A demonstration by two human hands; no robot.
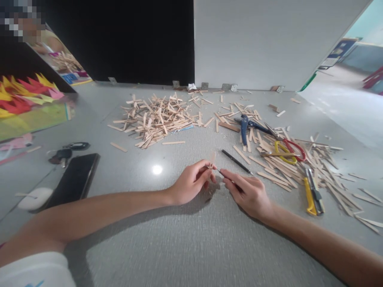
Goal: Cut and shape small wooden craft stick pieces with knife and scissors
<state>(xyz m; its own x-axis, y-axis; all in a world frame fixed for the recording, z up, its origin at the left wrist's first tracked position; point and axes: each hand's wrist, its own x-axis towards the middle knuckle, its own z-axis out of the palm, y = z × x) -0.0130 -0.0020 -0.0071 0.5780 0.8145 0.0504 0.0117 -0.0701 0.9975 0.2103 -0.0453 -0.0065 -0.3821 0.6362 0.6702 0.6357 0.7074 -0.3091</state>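
My left hand (193, 181) is closed in a pinch on a small piece of wooden stick (213, 156), which stands up above the fingertips. Facing it from the right, my right hand (247, 191) is closed round a thin dark tool (220, 172). Its tip points at the wooden piece; whether they touch I cannot tell. Most of this tool is hidden by the fingers, so its kind does not show. Just beyond my right hand lies a slim black pen-like tool (237, 162) with a pointed metal tip.
A heap of wooden sticks (161, 115) lies ahead. To the right are blue-handled cutters (244, 129), scissors (285, 151), a yellow utility knife (312, 193) and more sticks. At left lie a phone (76, 177), keys (61, 155) and a white mouse (36, 198). Upright panels (254, 44) stand behind.
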